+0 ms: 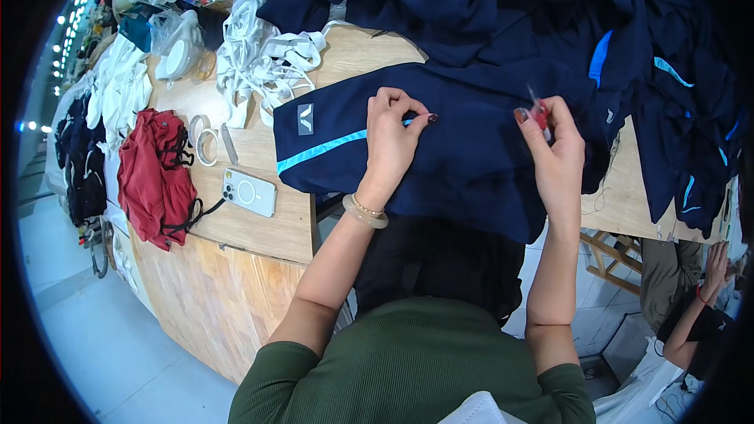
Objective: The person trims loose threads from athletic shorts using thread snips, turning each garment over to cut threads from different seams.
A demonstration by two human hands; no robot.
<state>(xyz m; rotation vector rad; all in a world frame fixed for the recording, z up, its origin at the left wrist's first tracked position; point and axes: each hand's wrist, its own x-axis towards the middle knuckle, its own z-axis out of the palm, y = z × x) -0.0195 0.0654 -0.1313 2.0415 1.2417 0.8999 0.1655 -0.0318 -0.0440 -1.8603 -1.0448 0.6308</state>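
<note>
Pale floor tiles and a row of ceiling lights show at the left edge of the head view, beside a light wood table crowded with cloth. Across the table's near edge and toward the person's lap lies a navy garment, with a light-blue stripe and a small rectangular logo patch toward its left end. The left hand rests on this garment, thumb and fingers drawn together in a pinch at the stripe's right part. The right hand is closed around a small red-handled tool, its narrow tip pointing away from the person; motion blur hides the finer detail. Behind both hands a large pile of navy clothing covers the far side. On the left of the table are a phone lying flat, a pale ring-shaped roll, a slim grey strip, a crumpled red cloth item with black cords, and a tangle of white straps. At the lower right, a co-worker's hand shows beyond a wooden stool.
</note>
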